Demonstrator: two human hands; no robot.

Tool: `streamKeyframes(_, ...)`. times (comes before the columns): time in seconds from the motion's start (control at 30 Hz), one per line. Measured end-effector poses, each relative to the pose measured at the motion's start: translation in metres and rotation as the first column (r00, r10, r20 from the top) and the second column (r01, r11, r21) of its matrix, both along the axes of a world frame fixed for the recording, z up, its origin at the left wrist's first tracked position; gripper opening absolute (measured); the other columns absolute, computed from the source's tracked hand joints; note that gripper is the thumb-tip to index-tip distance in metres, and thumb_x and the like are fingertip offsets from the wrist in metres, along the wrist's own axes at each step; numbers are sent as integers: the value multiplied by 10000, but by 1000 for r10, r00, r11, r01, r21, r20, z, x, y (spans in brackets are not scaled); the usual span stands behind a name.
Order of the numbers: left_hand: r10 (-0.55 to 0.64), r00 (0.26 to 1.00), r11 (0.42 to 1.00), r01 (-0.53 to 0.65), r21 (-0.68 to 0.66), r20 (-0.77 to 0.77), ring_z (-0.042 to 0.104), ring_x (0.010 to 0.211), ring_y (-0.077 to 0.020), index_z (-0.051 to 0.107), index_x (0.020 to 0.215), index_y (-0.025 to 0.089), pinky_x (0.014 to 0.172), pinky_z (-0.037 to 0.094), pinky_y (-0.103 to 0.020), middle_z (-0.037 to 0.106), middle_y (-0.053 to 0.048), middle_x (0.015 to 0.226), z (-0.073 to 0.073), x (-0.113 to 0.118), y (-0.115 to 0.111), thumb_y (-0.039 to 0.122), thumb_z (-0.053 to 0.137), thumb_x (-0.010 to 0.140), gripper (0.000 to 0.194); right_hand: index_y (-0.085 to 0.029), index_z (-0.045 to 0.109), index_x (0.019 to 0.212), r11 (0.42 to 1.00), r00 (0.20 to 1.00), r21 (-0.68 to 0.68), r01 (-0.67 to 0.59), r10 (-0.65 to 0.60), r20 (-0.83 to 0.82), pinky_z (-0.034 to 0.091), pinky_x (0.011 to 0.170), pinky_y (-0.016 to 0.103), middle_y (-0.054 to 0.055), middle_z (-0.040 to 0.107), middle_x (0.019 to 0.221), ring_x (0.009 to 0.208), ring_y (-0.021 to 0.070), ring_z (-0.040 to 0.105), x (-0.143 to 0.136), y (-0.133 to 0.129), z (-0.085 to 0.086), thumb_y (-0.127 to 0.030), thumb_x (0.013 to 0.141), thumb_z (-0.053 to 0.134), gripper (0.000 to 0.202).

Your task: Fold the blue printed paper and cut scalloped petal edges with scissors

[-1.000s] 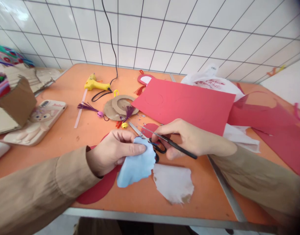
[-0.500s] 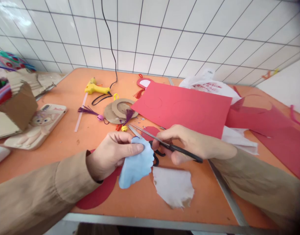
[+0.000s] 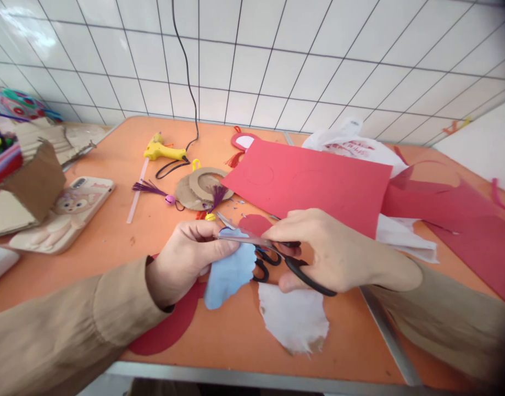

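My left hand [image 3: 194, 247] pinches a piece of light blue fabric [image 3: 229, 275] with a scalloped right edge, thumb on top. Black-handled scissors [image 3: 310, 278] are in my right hand [image 3: 318, 242], their blades lying across the fabric's upper edge close to my left fingertips. Whether the blades bite into the fabric I cannot tell. Behind the fabric lies a second pair of scissors [image 3: 260, 269] with dark loops, partly hidden. A ragged white piece of cloth [image 3: 293, 316] rests on the table below my right hand. Red paper [image 3: 165, 330] shows under my left wrist.
A large red sheet [image 3: 318, 181] lies beyond my right hand, with a white plastic bag [image 3: 351, 140] behind it. Cardboard rings [image 3: 194, 190], a purple tassel [image 3: 147, 187], a yellow glue gun [image 3: 165, 151] and a phone [image 3: 66, 214] lie on the orange table [image 3: 124, 286].
The scissors have swung from pointing up and away to lying across the fabric's top edge, and their handles have spread. My left hand still holds the fabric in about the same place.
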State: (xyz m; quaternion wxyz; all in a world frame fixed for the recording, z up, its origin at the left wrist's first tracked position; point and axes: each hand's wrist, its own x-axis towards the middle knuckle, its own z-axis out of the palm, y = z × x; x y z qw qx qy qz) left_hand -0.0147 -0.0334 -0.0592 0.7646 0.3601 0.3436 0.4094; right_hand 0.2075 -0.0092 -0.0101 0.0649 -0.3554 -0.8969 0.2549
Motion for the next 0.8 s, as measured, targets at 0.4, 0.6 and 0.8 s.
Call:
streamKeyframes(0.4,-43,996,995,50,88,-79,629,523,-118,809,779,169,530,509,-215,730,-41,628,-3,-2,-1,313,834,687,174,-189,454,622,998,999,49,-35,36,-8,263,529,239,-61,447,568,518,83,320,1,0,-1,-401,733,692,338)
streamKeyframes(0.6,-55,996,993,63,101,-74,658,576,-139,808,748,154,571,524,-228,754,-57,679,0,-1,-1,301,834,686,162,-194,389,605,999,1000,35,-23,24,-10,258,513,230,-66,413,551,518,84,316,0,-1,1,-348,717,710,374)
streamKeyframes(0.8,-61,996,995,66,75,-69,662,571,-143,812,783,164,559,528,-231,760,-54,692,1,-1,0,288,842,673,169,-196,395,610,999,1000,44,-25,26,-13,260,513,230,-71,402,554,518,83,313,1,-1,0,-333,722,710,362)
